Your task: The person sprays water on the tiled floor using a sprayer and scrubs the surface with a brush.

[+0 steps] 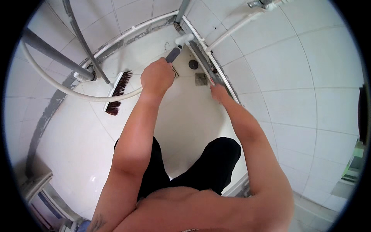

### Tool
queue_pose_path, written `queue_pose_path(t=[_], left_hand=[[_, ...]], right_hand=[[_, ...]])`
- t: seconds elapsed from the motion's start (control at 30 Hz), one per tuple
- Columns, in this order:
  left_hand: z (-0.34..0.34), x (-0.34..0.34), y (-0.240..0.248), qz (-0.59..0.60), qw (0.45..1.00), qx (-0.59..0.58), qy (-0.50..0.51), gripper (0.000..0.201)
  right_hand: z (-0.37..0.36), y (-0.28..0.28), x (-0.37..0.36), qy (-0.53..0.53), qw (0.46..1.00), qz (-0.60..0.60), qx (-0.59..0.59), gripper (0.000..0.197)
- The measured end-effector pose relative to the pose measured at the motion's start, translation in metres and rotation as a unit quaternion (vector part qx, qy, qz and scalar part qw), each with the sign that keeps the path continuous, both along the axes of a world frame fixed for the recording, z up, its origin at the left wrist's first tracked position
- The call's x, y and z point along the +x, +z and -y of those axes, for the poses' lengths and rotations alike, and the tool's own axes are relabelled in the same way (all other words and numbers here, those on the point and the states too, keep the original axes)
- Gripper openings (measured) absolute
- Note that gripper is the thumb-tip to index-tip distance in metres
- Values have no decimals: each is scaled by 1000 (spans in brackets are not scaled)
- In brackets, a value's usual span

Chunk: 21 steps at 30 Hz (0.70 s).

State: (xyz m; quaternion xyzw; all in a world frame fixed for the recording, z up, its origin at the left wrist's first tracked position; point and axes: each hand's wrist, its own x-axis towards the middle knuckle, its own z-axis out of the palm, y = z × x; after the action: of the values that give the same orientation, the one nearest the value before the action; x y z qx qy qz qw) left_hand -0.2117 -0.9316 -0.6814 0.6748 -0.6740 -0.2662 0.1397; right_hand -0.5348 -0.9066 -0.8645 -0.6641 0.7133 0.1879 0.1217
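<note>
My left hand (157, 75) is closed round a dark grey, tube-like handle (174, 54), held out over the floor near the far corner. At its far end is a white, blurred end piece (184, 39); I cannot tell its exact kind. A white hose (83, 94) loops in from the upper left and passes out of sight at my left forearm. My right hand (219, 92) is low against the foot of the right wall, beside a grey strip (201, 58). Motion smears its fingers, so their hold is unclear.
A broom head (116, 94) with dark red bristles lies at the left, near a grey upright pipe (58, 54). A square floor drain (201, 79) and a round dark drain cover (193, 64) sit near my right hand. White pipes (232, 33) run along the tiled walls.
</note>
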Motion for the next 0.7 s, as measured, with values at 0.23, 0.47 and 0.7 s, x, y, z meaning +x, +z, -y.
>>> queue_pose_path(t=[0.23,0.47,0.7], left_hand=[[1,-3,-1,2,1000,3,8,29],[4,2,3,15,1000,18,15,29],[9,-21,-4,33,998,44,-16,30]], right_hand=[[76,32,38,98,993,24,57,45],[-31,-12,-21,85,994,60,17,59],[50,34,34,-279,915,282,75,63]])
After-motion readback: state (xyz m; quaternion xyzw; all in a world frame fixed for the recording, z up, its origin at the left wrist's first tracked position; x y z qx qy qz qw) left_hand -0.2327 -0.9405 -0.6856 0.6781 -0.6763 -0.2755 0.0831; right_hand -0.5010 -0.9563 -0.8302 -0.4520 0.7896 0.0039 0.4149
